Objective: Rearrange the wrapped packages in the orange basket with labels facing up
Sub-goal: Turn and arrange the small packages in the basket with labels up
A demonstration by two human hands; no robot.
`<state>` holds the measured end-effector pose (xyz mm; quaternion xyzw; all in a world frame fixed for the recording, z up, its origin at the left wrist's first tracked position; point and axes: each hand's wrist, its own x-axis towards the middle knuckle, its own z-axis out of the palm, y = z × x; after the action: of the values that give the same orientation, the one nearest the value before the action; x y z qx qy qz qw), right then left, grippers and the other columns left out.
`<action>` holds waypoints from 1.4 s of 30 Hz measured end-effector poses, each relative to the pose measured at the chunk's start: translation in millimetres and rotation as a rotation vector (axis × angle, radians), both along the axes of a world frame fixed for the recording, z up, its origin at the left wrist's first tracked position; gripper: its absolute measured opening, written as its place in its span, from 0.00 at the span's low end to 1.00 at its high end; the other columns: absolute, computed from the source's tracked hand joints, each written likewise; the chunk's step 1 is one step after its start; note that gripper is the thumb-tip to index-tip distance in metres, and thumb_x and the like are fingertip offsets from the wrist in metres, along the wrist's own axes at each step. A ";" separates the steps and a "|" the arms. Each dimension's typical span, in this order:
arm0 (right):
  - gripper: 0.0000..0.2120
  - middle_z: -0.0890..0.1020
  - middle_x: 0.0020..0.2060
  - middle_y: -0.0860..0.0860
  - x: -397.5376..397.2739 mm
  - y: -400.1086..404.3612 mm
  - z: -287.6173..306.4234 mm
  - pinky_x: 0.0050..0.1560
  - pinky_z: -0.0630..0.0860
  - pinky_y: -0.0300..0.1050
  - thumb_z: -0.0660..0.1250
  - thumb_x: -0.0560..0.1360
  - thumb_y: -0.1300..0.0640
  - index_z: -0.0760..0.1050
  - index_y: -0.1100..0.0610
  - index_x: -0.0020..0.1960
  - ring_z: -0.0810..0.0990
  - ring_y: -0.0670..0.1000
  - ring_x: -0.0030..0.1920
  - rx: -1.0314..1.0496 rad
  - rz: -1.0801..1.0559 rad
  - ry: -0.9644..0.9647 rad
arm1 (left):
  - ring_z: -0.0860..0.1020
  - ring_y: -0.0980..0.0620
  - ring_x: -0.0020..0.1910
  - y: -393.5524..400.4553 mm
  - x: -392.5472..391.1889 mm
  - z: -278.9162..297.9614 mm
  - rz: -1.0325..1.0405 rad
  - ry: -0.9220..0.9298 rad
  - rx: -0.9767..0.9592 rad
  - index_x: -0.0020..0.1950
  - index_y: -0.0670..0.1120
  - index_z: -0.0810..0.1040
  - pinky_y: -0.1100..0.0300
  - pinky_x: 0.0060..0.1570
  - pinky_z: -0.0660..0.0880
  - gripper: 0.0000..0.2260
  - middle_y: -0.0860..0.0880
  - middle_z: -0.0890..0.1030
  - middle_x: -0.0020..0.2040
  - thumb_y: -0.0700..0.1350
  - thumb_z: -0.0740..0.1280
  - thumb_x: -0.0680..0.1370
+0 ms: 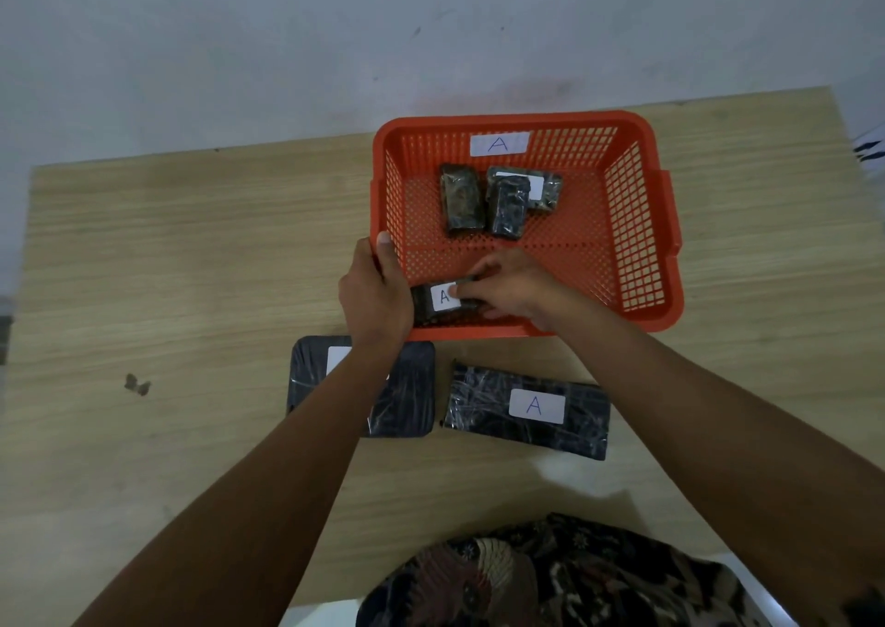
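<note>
- Table [167, 243]: wooden top, carries everything; basket at the far side, two packages left outside it at the near edge.
- Basket [641, 224]: orange, perforated, "A" tag on its far inner wall. Left hand [376, 291] sits on the near-left corner, probably to steady it while the right hand works inside.
- Long package [527, 408]: on the table just in front of the basket, label "A" up. Likely waiting its turn.
- Square package [407, 387]: beside the long one, to its left, partly under the left forearm; a white label shows on top, lettering hidden.
- Far group: bare package [460, 198] shows no label, so probably face-down; next to it a dark package [508, 210] lies on top of a labelled package [546, 191], covering part of that label. Both need correcting, by my reading.
- Small package [431, 303]: inside the basket at the near-left corner, label "A" up.
- Right hand [507, 289]: fingers curled and pressed together on the small package's right end, fingertips at the label edge. Seems to be seating it flat.
- Left-hand fingers: thumb [387, 253] over the rim; the rest wrap outside, closed on the wall.
</note>
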<state>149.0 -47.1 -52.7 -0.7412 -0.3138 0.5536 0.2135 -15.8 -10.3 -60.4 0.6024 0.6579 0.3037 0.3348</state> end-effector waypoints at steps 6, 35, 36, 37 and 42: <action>0.13 0.85 0.48 0.52 -1.2 -0.8 -1.1 0.41 0.84 0.43 0.80 0.68 0.55 0.82 0.57 0.49 0.85 0.51 0.44 -0.031 -0.007 -0.008 | 0.78 0.52 0.35 -0.9 0.0 1.5 -0.003 -0.003 0.010 0.46 0.44 0.74 0.50 0.37 0.77 0.19 0.51 0.78 0.37 0.55 0.53 0.84; 0.10 0.82 0.47 0.48 32.7 16.8 7.9 0.39 0.78 0.45 0.63 0.77 0.54 0.73 0.46 0.58 0.82 0.48 0.44 0.423 -0.613 -0.028 | 0.73 0.59 0.32 -0.1 -0.8 0.4 -0.012 0.043 0.033 0.43 0.46 0.71 0.62 0.29 0.66 0.16 0.57 0.74 0.33 0.54 0.53 0.84; 0.10 0.82 0.48 0.50 34.0 13.9 13.1 0.39 0.79 0.46 0.60 0.78 0.55 0.75 0.47 0.58 0.82 0.50 0.44 0.408 -0.679 0.143 | 0.74 0.59 0.32 -0.2 -0.8 0.2 -0.014 0.038 0.031 0.43 0.46 0.71 0.62 0.30 0.67 0.17 0.56 0.74 0.34 0.54 0.53 0.84; 0.12 0.83 0.48 0.52 35.2 10.6 17.7 0.37 0.78 0.45 0.58 0.79 0.55 0.77 0.49 0.58 0.83 0.51 0.42 0.378 -0.739 0.344 | 0.74 0.58 0.33 -0.4 -0.8 -0.1 -0.014 0.034 0.028 0.43 0.46 0.71 0.61 0.30 0.67 0.17 0.56 0.75 0.34 0.54 0.52 0.84; 0.22 0.83 0.46 0.52 42.7 -2.0 27.8 0.38 0.72 0.43 0.56 0.78 0.46 0.78 0.56 0.62 0.80 0.48 0.37 0.265 -0.727 0.853 | 0.73 0.58 0.32 -0.6 -1.0 0.6 -0.010 0.039 0.032 0.43 0.45 0.71 0.61 0.29 0.64 0.17 0.55 0.74 0.33 0.54 0.53 0.84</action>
<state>191.6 -49.1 -24.8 -0.4794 0.0082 0.6507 0.5888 -16.9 -10.9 -59.9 0.6166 0.6564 0.3007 0.3139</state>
